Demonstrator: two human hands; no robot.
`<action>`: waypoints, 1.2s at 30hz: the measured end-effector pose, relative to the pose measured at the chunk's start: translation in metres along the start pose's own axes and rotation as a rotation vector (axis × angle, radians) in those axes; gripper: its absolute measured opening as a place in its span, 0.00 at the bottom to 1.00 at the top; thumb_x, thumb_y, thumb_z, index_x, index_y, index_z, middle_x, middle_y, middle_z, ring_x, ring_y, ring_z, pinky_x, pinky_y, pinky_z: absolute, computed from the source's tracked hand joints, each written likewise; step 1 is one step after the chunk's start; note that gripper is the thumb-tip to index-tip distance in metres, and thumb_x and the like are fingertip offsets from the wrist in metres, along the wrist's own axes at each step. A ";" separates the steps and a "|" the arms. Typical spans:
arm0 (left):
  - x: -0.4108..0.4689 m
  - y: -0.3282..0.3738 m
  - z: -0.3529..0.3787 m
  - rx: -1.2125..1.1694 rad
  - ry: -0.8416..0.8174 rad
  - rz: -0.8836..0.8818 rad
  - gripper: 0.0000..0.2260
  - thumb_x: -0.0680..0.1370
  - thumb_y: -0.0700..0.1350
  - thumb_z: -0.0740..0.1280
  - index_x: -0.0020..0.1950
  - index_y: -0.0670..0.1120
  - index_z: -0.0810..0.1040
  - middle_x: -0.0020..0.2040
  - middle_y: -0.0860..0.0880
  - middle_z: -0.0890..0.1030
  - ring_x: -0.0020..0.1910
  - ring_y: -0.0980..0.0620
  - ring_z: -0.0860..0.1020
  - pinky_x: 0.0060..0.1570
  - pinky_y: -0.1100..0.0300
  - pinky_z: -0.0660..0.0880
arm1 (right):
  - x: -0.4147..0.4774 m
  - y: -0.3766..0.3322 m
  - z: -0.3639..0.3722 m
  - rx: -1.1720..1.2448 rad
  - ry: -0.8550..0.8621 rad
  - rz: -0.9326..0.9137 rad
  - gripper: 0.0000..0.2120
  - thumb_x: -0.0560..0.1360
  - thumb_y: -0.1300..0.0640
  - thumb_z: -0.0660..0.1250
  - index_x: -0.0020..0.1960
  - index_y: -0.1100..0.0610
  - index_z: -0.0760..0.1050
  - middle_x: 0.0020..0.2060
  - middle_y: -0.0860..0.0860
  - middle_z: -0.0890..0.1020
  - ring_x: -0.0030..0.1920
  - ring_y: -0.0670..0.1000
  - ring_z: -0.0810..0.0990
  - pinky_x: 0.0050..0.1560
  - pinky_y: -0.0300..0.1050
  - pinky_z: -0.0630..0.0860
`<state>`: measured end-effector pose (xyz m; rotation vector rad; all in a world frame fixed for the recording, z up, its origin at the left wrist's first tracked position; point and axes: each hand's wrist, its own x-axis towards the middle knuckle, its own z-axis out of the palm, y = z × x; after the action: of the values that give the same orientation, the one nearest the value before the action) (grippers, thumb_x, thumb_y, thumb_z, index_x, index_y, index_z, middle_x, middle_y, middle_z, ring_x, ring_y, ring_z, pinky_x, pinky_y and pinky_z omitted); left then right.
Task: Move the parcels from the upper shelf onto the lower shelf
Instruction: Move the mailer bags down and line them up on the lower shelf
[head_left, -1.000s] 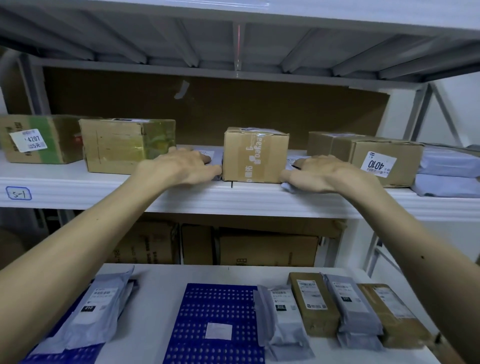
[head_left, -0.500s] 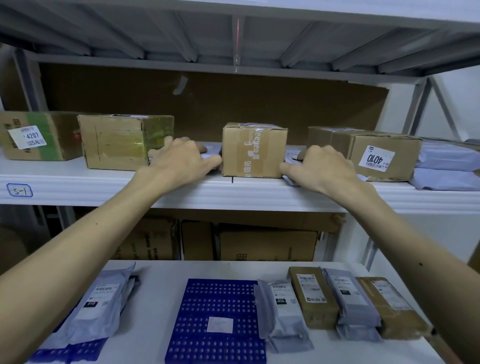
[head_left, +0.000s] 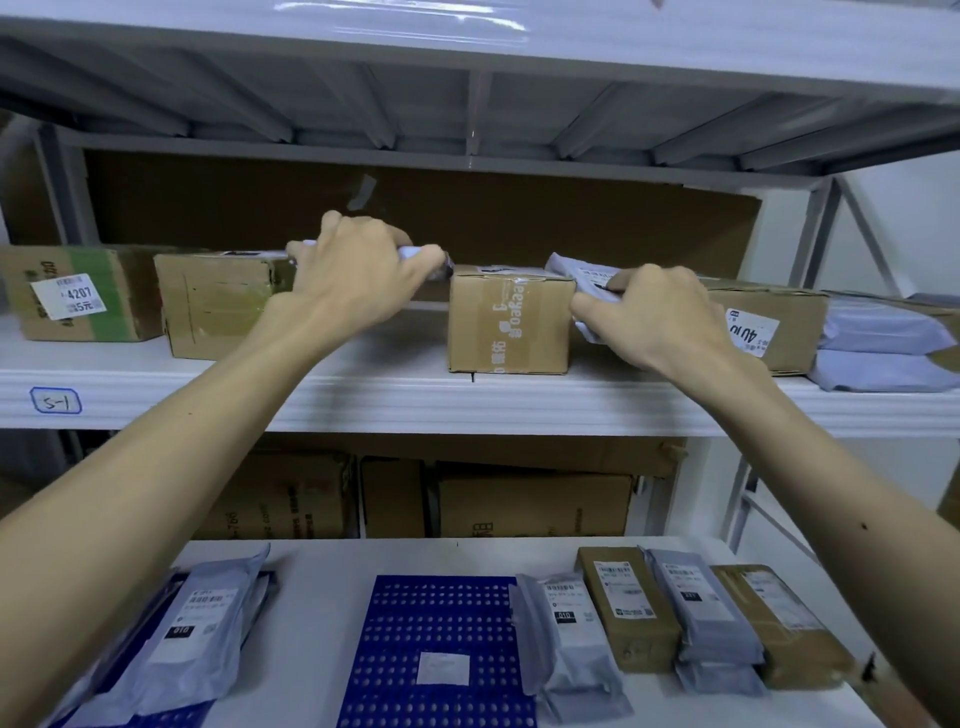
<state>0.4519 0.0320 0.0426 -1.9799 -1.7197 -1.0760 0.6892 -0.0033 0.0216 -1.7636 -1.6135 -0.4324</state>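
Dim, cool, bluish indoor light. Glare streaks the glossy white top shelf board overhead. The brown cardboard backing sits in deep shadow. Wide-angle bending curves the white upper shelf edge at left and right.

One head-worn wide-angle view faces the shelving straight on and close, level with the upper shelf, lower shelf beneath.

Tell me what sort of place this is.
Probably a parcel depot or pickup-point storeroom: metal racking with a handwritten bay tag, cardboard boxes bearing number stickers like 4207, and labelled grey mailer bags lined up on the lower shelf.
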 end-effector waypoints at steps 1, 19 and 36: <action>0.001 0.000 -0.003 -0.004 0.020 -0.001 0.20 0.76 0.59 0.57 0.56 0.49 0.82 0.56 0.43 0.79 0.63 0.41 0.67 0.59 0.41 0.63 | 0.001 -0.002 -0.002 0.000 0.010 0.002 0.21 0.69 0.39 0.59 0.42 0.56 0.78 0.38 0.55 0.75 0.45 0.59 0.70 0.42 0.49 0.69; -0.031 -0.027 -0.013 -0.108 0.343 0.176 0.22 0.76 0.59 0.56 0.65 0.52 0.76 0.65 0.46 0.74 0.62 0.43 0.67 0.55 0.44 0.63 | -0.030 -0.036 -0.020 -0.048 0.197 0.008 0.21 0.71 0.39 0.58 0.48 0.56 0.77 0.47 0.54 0.77 0.48 0.53 0.65 0.46 0.53 0.70; -0.194 -0.015 -0.073 -0.067 0.327 0.133 0.22 0.75 0.58 0.55 0.63 0.50 0.76 0.64 0.48 0.74 0.62 0.45 0.66 0.54 0.43 0.65 | -0.178 -0.053 -0.067 0.093 0.163 -0.102 0.28 0.70 0.37 0.53 0.62 0.53 0.73 0.62 0.52 0.75 0.58 0.54 0.67 0.53 0.55 0.69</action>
<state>0.4134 -0.1512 -0.0477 -1.8055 -1.3799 -1.3373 0.6213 -0.1795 -0.0349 -1.5411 -1.5866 -0.5262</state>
